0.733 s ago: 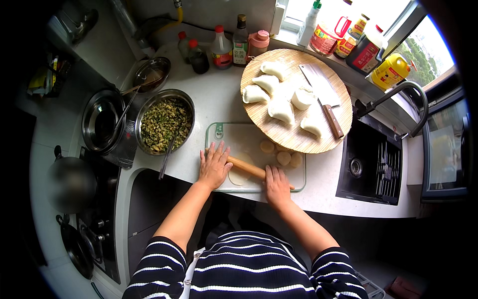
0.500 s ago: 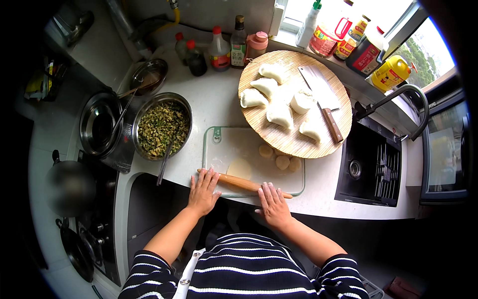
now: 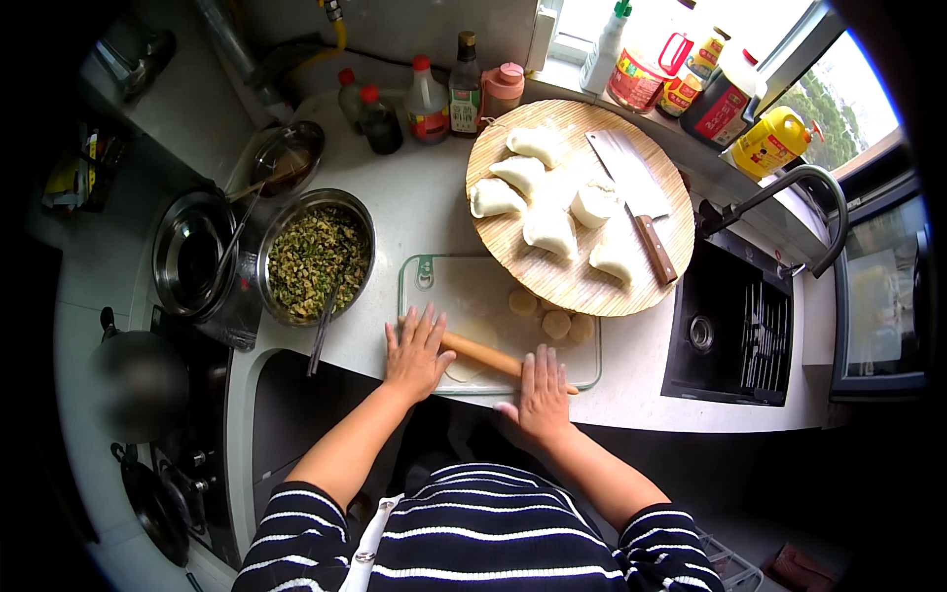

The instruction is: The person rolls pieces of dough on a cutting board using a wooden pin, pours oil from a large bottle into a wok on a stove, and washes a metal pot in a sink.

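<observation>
A wooden rolling pin point(image 3: 483, 353) lies slantwise over a flat round of dough point(image 3: 472, 357) on a pale, green-edged cutting board point(image 3: 434, 296). My left hand point(image 3: 414, 357) rests flat across the pin's left end, fingers spread and hiding that end. Over the right part of the pin lies my right hand point(image 3: 542, 395), also flat with straight fingers; the pin's tip pokes out beyond it. Several small dough pieces point(image 3: 556, 325) sit near the board's far right. Half over the board's far edge, a round woven tray point(image 3: 513, 257) bears several white dumplings point(image 3: 549, 232) and a cleaver point(image 3: 631, 176).
Left of the board stands a steel bowl of chopped filling point(image 3: 314, 252) with a utensil in it. Beyond it are another bowl point(image 3: 286, 158) and several sauce bottles point(image 3: 429, 104). A black sink point(image 3: 702, 335) with a faucet point(image 3: 838, 187) lies right; more bottles point(image 3: 725, 99) line the windowsill.
Both hands have shifted slightly, the left one rightward and farther up over the pin's end. The pin has rolled a little farther from me, its near side now showing more dough.
</observation>
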### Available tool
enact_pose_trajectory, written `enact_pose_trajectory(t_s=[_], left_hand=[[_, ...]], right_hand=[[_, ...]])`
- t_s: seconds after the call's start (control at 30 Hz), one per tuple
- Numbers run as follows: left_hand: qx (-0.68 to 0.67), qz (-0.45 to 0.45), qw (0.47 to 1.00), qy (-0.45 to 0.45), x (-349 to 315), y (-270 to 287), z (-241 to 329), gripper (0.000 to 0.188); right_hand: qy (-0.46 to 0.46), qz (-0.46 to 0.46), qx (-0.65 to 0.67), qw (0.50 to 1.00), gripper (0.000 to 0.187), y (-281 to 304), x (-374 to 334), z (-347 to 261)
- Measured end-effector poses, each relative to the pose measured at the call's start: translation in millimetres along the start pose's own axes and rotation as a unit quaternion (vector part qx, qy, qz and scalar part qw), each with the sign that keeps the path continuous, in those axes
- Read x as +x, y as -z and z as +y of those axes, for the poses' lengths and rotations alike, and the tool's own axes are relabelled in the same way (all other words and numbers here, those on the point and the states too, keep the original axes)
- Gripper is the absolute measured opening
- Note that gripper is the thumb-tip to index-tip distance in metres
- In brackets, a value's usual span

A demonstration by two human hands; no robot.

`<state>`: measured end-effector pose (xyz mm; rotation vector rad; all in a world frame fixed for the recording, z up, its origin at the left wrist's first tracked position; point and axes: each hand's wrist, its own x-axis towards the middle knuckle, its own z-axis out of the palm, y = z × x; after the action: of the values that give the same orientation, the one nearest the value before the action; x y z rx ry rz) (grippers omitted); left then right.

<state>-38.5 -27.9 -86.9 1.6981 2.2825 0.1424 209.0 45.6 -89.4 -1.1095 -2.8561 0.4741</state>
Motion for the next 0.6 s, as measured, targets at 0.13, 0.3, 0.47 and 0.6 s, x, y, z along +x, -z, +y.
enact_pose_trajectory(t_s=[0.13,0.3,0.47,0.6], left_hand=[[-0.014,0.007,1.000,0.012,65,17,20,0.063],[-0.002,-0.003,1.000,-0.007,12,-2,7,0.066],[-0.007,-0.018,1.000,-0.024,14,-1,2,0.068],[-0.015,-0.009,1.000,0.024,104,10,30,0.066]], right_hand=[[-0.095,0.075,0.001,0.993,0.103,-2,41,13],[-0.044,0.001,-0.043,0.998,0.099,6,0,-2],[0.006,0.024,-0.040,0.999,0.099,3,-10,6],[-0.135,0.061,-0.061,0.987,0.100,14,55,35]])
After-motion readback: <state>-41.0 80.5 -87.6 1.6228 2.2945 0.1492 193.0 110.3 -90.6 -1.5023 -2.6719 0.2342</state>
